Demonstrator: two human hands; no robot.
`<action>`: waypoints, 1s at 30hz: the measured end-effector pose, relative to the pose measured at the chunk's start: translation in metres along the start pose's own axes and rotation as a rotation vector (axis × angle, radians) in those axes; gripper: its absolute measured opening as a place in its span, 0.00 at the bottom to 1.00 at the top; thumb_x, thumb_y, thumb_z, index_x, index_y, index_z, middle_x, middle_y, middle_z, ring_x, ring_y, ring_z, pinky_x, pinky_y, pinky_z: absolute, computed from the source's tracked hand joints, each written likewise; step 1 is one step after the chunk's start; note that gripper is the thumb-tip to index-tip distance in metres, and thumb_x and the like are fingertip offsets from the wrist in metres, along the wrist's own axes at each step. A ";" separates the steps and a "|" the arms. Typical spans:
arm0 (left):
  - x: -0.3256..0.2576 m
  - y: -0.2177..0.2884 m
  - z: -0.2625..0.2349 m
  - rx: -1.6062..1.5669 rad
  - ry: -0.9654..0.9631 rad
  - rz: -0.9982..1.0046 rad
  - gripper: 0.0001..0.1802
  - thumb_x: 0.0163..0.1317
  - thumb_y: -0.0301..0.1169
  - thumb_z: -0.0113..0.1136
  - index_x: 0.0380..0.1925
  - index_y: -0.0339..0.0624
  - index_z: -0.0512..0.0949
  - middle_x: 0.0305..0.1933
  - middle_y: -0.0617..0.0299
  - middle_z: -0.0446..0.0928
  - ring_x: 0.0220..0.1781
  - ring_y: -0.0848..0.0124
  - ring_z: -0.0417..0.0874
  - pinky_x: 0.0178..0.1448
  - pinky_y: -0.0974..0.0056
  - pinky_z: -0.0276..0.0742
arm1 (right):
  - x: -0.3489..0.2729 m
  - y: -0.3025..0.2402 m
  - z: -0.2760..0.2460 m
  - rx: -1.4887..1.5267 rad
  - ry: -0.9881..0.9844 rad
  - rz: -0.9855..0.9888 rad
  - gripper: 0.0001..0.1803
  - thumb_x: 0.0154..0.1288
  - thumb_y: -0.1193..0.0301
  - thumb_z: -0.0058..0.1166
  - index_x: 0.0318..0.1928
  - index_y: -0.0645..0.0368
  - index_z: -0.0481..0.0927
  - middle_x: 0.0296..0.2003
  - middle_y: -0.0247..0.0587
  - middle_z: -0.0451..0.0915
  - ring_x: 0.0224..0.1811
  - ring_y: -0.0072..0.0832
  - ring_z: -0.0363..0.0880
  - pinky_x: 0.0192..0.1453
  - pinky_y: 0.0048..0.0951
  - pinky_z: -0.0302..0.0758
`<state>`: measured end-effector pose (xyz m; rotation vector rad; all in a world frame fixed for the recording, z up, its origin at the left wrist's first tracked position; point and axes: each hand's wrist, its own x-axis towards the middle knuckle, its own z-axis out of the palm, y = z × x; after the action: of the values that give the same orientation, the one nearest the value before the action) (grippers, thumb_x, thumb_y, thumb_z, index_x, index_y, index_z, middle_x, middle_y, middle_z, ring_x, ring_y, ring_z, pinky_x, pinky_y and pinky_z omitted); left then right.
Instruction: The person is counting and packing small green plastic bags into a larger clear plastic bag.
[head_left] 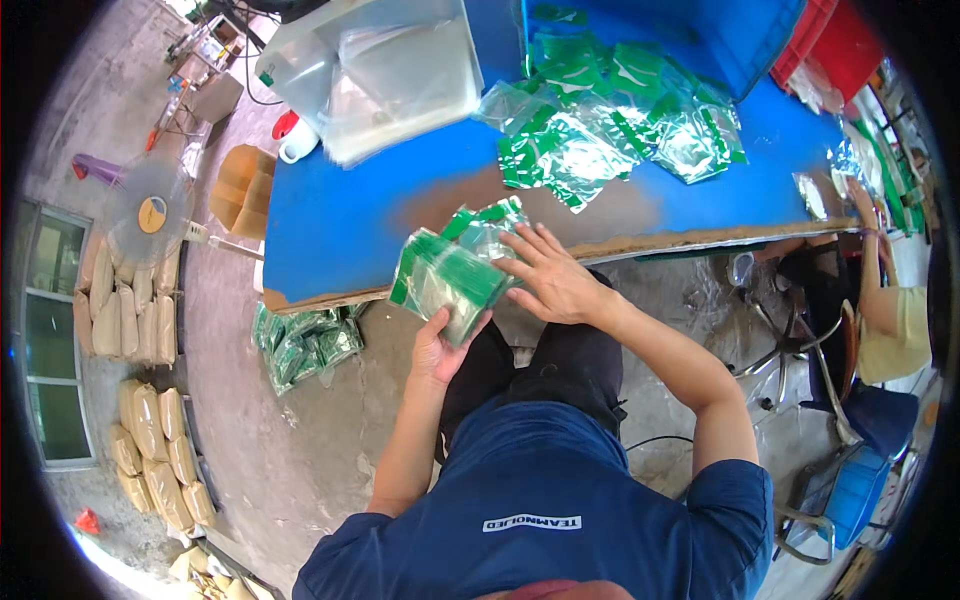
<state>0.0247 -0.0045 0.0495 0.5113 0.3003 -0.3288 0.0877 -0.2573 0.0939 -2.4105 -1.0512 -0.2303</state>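
My left hand (440, 345) is closed round the lower end of a stack of green and clear plastic bags (452, 275), held up just in front of the table's near edge. My right hand (560, 282) has its fingers spread, with the fingertips beside the stack and over another green-edged clear packet (484, 230). That packet lies behind the stack and is partly covered by it. Whether my right fingertips press on the packet or only hover, I cannot tell. Farther back on the blue table (345, 225) lies a loose heap of shiny green and clear packets (585, 140).
A blue bin (690, 40) on its side opens onto the heap. At the back left stands a translucent tub (310, 75) with clear sheets. Nearby are a white mug (297, 147), a cardboard box (243, 190) and a fan (150, 213). More packets (310, 345) lie below the table. Another person's arm (875, 260) shows at right.
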 end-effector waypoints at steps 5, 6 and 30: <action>-0.003 -0.012 0.011 0.082 0.018 0.044 0.39 0.62 0.32 0.65 0.70 0.39 0.58 0.70 0.47 0.68 0.73 0.49 0.67 0.76 0.33 0.60 | 0.009 -0.005 0.007 0.295 0.079 0.051 0.20 0.71 0.63 0.47 0.58 0.61 0.69 0.67 0.59 0.64 0.69 0.60 0.64 0.75 0.53 0.59; -0.004 -0.013 0.009 0.086 0.013 0.040 0.39 0.62 0.32 0.65 0.70 0.39 0.58 0.70 0.47 0.68 0.73 0.49 0.67 0.76 0.33 0.60 | 0.011 -0.008 0.008 0.422 0.072 0.080 0.21 0.71 0.63 0.47 0.59 0.61 0.68 0.68 0.59 0.63 0.68 0.59 0.65 0.73 0.52 0.63; 0.012 -0.011 0.045 -0.238 -0.451 -0.085 0.42 0.56 0.42 0.72 0.70 0.45 0.65 0.73 0.54 0.67 0.76 0.51 0.62 0.80 0.33 0.49 | 0.048 -0.005 0.022 1.002 0.761 0.614 0.14 0.76 0.61 0.54 0.47 0.61 0.78 0.41 0.33 0.81 0.44 0.18 0.75 0.50 0.26 0.74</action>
<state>0.0401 -0.0402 0.0779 0.1802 -0.0777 -0.4731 0.1162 -0.2126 0.0930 -1.3987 0.0065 -0.2757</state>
